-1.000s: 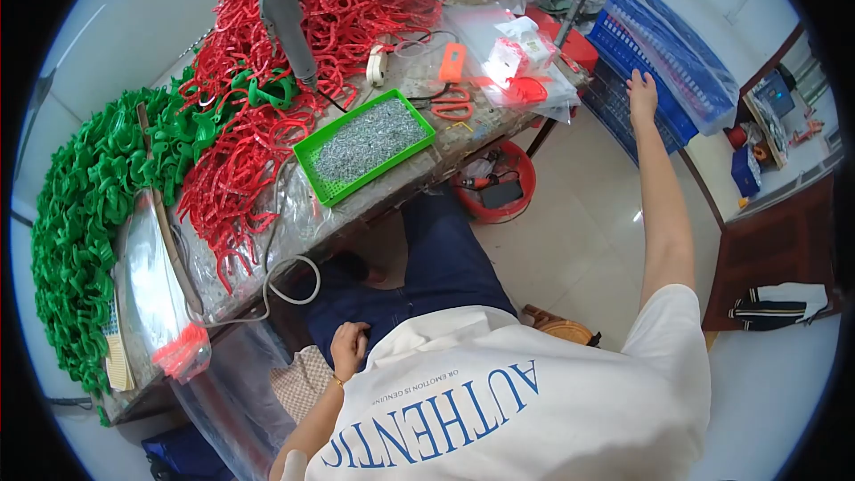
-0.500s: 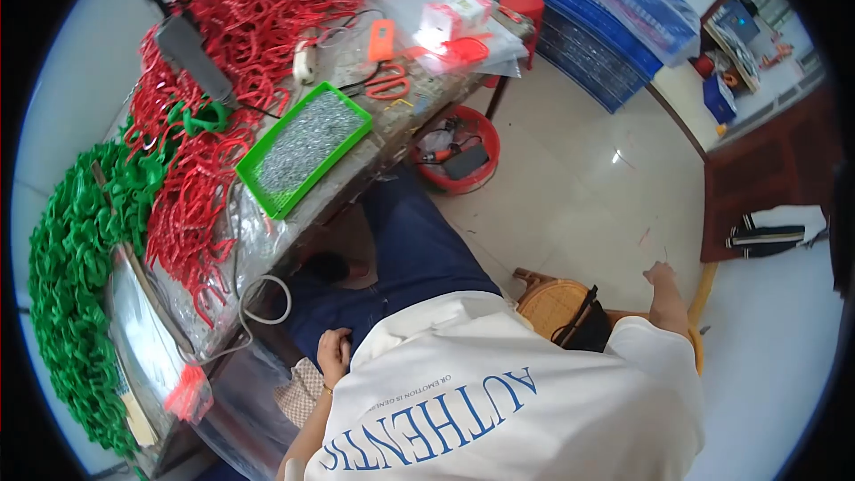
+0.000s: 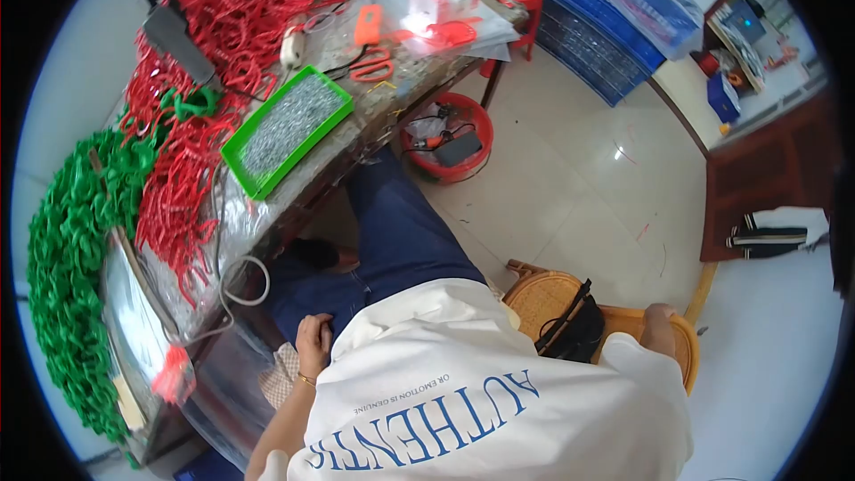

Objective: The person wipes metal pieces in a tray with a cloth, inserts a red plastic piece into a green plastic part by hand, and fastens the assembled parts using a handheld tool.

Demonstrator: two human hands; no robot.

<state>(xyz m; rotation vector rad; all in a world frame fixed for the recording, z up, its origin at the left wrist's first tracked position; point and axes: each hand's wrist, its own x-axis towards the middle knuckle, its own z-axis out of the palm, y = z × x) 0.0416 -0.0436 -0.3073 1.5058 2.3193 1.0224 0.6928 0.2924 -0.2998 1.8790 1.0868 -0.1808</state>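
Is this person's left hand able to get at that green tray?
Probably yes, with a stretch: the left hand lies near the blue trousers, nothing visible blocks the way, and the green tray sits by the edge of the table.

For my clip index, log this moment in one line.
left hand: at blue trousers | right hand: at rattan chair, grip unclear | green tray: on table

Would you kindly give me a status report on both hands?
Left hand at blue trousers; right hand at wooden chair, grip unclear; black bag nearby.
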